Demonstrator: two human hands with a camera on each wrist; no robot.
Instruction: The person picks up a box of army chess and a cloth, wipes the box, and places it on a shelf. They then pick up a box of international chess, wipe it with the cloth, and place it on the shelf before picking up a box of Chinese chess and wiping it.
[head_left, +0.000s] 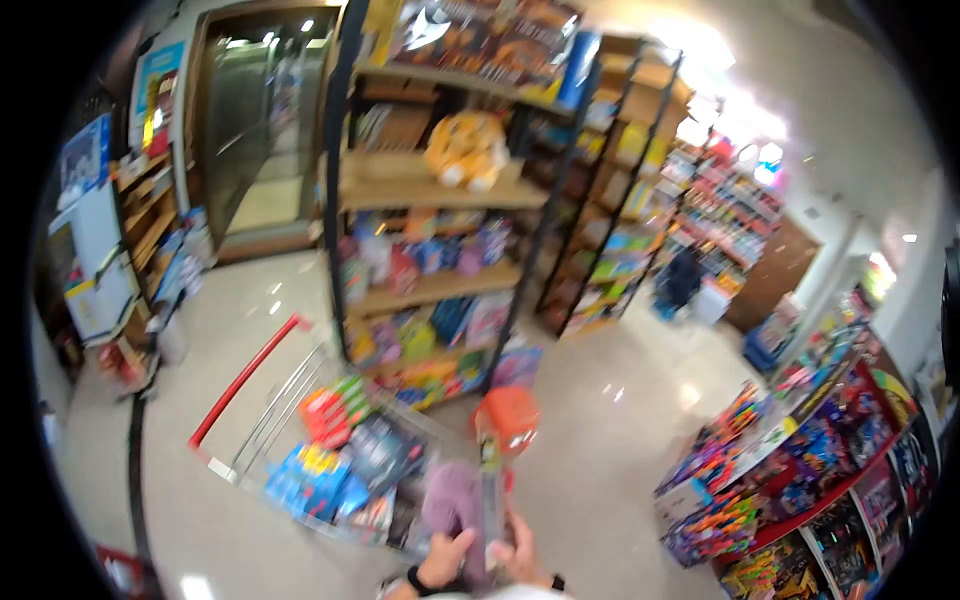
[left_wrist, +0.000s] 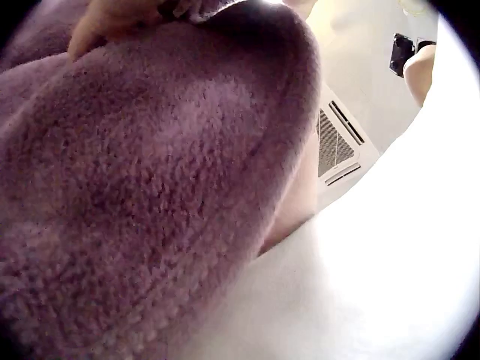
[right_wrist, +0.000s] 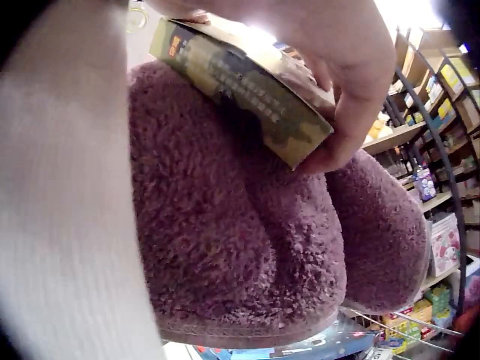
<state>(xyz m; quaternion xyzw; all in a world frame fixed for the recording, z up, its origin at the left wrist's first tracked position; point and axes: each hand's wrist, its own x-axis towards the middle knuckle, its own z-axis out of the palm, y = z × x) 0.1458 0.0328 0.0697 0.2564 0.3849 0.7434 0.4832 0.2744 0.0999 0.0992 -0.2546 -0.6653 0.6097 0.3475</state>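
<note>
A fluffy purple towel (head_left: 450, 497) with a stitched hem hangs over the near end of a shopping cart (head_left: 245, 475). My left hand (head_left: 445, 560) grips the towel near its top. In the left wrist view, the purple pile fills much of the picture, and fingers (left_wrist: 112, 30) lie on the cloth. My right hand (head_left: 518, 552) holds a flat camouflage-patterned box (right_wrist: 240, 86) by its edges. Seen from the right wrist, that box overlaps the upper part of the towel, and the hand (right_wrist: 360, 75) bends around its far end.
Packaged goods, among them a blue pack (head_left: 310, 480) and a red-and-green pack (head_left: 333, 410), lie in the cart. Beyond it stands a shelf rack (head_left: 440, 190) with a plush toy (head_left: 466, 148). An orange-red container (head_left: 508, 418) is ahead; a display stand (head_left: 800, 460) is at right.
</note>
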